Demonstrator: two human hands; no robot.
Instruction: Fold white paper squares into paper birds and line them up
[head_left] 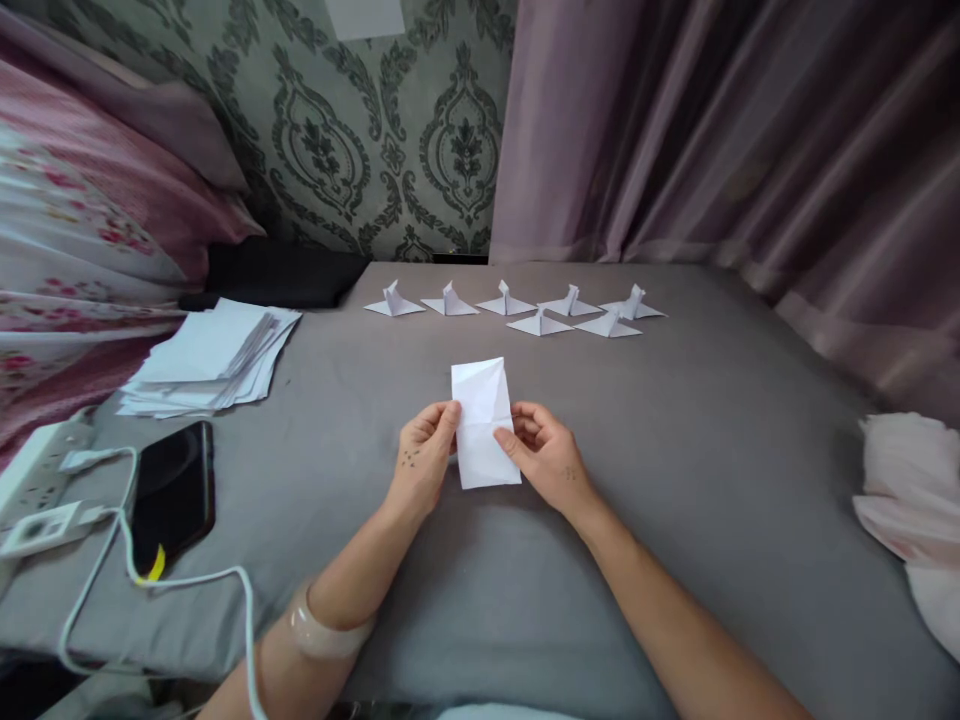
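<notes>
A white sheet of paper (pixel 484 440), folded into a tall rectangle with creases across it, is held up over the grey cloth surface. My left hand (pixel 427 450) pinches its left edge, thumb in front and fingers behind. On the right edge, my right hand (pixel 547 452) grips the same paper with the thumb lying on its face; the other fingers curl behind and are partly hidden. Beyond the hands stand several folded white paper figures (pixel 541 322) with pointed wings and a raised middle, set out in two rows.
At the left lies a stack of white paper (pixel 202 360) before a black folded cloth (pixel 289 272). Nearer are a dark phone (pixel 174 490), a power strip (pixel 41 470) and a white cable (pixel 247 600) passing by my left forearm. Pale fabric (pixel 911 490) sits at the right edge.
</notes>
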